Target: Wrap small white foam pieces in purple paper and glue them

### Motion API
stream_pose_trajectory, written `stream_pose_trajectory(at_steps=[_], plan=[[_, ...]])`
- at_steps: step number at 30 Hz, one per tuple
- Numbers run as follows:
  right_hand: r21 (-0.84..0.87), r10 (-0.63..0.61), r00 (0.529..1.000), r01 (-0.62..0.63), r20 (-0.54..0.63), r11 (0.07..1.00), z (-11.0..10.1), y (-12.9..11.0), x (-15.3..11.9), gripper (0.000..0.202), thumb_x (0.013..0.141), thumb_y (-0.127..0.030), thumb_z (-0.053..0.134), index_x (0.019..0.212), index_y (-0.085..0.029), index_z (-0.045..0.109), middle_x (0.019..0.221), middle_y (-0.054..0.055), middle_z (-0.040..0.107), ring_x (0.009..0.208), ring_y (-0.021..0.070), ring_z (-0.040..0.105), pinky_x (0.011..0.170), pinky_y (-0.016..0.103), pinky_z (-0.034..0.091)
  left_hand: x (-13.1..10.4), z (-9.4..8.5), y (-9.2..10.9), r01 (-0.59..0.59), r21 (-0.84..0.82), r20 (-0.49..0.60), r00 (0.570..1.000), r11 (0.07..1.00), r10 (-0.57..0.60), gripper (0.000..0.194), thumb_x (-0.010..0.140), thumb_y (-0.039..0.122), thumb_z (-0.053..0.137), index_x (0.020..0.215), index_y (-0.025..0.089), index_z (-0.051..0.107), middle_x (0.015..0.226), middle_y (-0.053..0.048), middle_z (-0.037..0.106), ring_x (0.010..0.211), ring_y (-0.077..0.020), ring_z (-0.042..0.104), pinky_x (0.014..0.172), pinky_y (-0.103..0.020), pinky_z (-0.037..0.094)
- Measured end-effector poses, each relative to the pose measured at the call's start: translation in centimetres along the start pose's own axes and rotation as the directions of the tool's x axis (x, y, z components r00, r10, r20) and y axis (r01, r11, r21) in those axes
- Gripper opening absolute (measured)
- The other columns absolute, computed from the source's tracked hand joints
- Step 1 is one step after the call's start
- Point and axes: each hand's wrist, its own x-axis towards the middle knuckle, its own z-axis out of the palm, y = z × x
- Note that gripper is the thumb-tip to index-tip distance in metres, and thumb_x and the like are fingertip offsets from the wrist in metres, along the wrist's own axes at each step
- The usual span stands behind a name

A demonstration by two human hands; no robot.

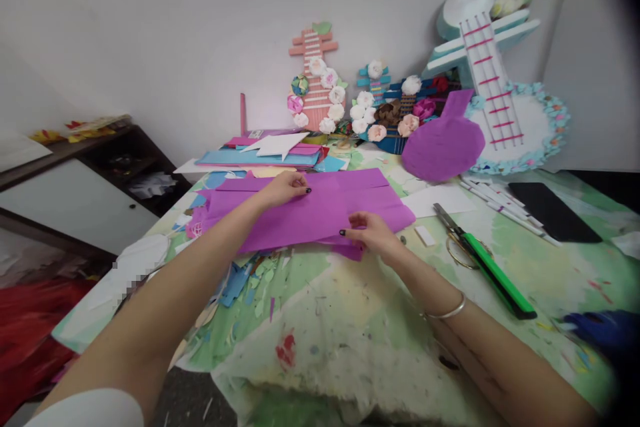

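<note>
Sheets of purple paper [300,217] lie stacked and overlapping on the table in front of me. My left hand [284,188] is at the far part of the top sheet, fingers curled and thumb bent in, pinching the paper. At the right end of that sheet, my right hand [373,235] has its thumb and fingers closed on the edge. The paper partly hides the right fingertips. Behind to the right stands a purple lute-shaped piece [443,147], upright against other decorated instrument shapes.
A green utility knife [493,267] lies over scissors [460,252] on the right, near a white eraser [425,235] and a black phone-like slab [555,211]. Paper scraps [235,283] litter the left. Coloured sheets [260,157] and a pink lute model [315,97] stand behind.
</note>
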Motion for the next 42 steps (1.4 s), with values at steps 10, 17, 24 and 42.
stream_pose_trajectory(at_steps=[10,17,24,42], plan=[[0.613,0.009,0.992,-0.084,0.124,0.786,5.2,-1.9,-0.7,0.019,0.060,-0.023,0.074,0.069,-0.012,0.061,0.054,0.001,0.061,0.044,0.0099,0.057,0.041,0.020,0.045,-1.0,-2.7,3.0,-0.003,-0.147,-0.110,0.994,0.989,-0.014,0.021,0.070,0.032,0.064,0.079,0.014,0.060,0.052,0.005,0.048,0.043,-0.0067,0.038,0.045,-0.020,0.027],[0.719,0.000,1.000,-0.023,0.032,0.694,6.6,-2.3,-0.9,0.021,0.062,-0.028,0.075,0.070,-0.014,0.062,0.057,0.003,0.067,0.053,0.0128,0.065,0.053,0.022,0.054,-3.1,-4.1,3.9,-0.051,-0.114,-0.182,0.983,0.992,0.030,0.024,0.069,0.034,0.066,0.081,0.013,0.067,0.060,0.000,0.063,0.052,-0.0099,0.051,0.052,-0.023,0.037],[0.703,-0.127,0.991,0.112,-0.031,0.702,4.5,-3.6,-2.0,0.025,0.059,-0.032,0.077,0.075,-0.016,0.066,0.066,0.003,0.071,0.062,0.0162,0.068,0.064,0.029,0.056,-10.0,-4.7,8.3,-0.095,0.306,-0.391,0.895,0.947,0.216,0.015,0.076,0.027,0.063,0.082,0.018,0.072,0.081,-0.002,0.072,0.075,-0.0184,0.063,0.074,-0.029,0.043],[0.453,-0.504,0.861,0.422,0.071,0.785,2.1,-2.3,-3.5,0.009,0.063,-0.019,0.074,0.072,-0.022,0.076,0.080,0.004,0.075,0.080,0.0204,0.070,0.078,0.034,0.056,-23.8,3.7,7.6,-0.192,0.556,-0.529,0.669,0.809,0.523,0.015,0.082,0.015,0.061,0.088,0.025,0.070,0.088,-0.001,0.074,0.074,-0.0137,0.070,0.066,-0.023,0.057]])
